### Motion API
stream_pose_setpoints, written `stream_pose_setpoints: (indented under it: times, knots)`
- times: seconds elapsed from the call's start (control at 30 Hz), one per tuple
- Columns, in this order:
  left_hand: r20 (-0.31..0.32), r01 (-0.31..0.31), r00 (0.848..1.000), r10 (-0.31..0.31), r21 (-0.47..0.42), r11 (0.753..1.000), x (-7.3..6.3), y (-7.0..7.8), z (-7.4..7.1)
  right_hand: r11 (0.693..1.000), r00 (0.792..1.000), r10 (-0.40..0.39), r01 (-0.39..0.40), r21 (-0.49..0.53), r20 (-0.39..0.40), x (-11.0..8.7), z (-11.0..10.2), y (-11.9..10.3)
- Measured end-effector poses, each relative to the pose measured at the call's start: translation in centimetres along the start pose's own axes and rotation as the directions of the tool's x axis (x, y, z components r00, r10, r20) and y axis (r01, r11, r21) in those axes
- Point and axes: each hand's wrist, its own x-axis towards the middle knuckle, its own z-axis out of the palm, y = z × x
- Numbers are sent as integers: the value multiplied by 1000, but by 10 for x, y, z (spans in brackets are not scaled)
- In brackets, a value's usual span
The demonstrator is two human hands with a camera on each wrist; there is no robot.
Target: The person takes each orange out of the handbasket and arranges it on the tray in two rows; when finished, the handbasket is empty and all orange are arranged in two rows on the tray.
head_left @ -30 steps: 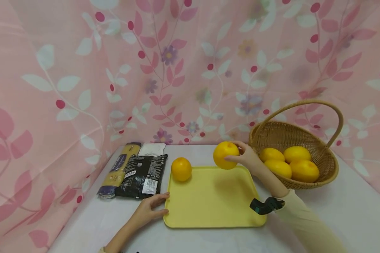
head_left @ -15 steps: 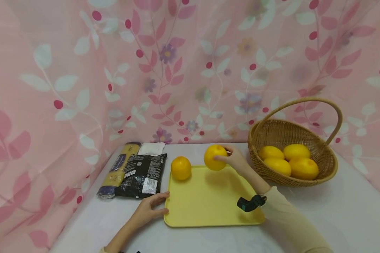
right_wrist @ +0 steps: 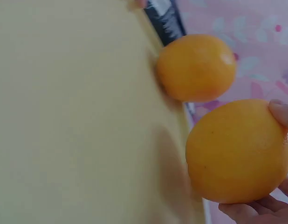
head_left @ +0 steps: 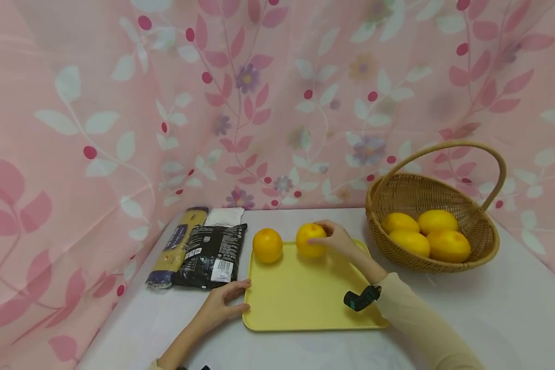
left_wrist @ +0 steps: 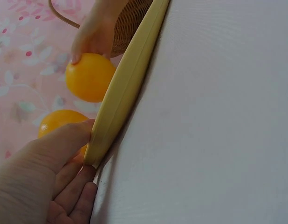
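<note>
My right hand (head_left: pixel 335 239) grips an orange (right_wrist: pixel 237 151), with the thumb on one side and the fingers on the other. It is at the tray's far edge; in the right wrist view a shadow falls on the tray beside it. Another orange (head_left: pixel 267 245) rests at the far left corner of the yellow tray (head_left: pixel 305 303). My left hand (head_left: pixel 222 303) holds the tray's left rim; in the left wrist view the thumb (left_wrist: pixel 72 140) lies over the rim and the other fingers sit lower, partly hidden. Between the two oranges is a narrow gap.
A wicker basket (head_left: pixel 411 190) with a tall handle leans open at the right, with several yellow-orange fruits (head_left: pixel 449 245) inside. Left of the tray lie a black packet (head_left: pixel 208 259), a yellow-and-purple packet (head_left: pixel 178 246) and a white one (head_left: pixel 224 217). A floral curtain (head_left: pixel 277 103) hangs behind.
My right hand has carried the orange leftward and down, from near the basket to the tray's far edge beside the other orange. The left hand has stayed on the rim.
</note>
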Motion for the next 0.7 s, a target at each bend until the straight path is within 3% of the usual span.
stream_pose_setpoints:
  times: [0.37, 0.7]
  knots:
    - [3, 17, 1000, -17, -4, 1000, 0, 3, -2, 1000, 999, -5, 5, -11, 35, 8, 5, 31]
    - [-1, 26, 1000, -26, 2, 1000, 0, 6, -1, 997, 999, 26, -23, -76, 37, 8, 6, 33]
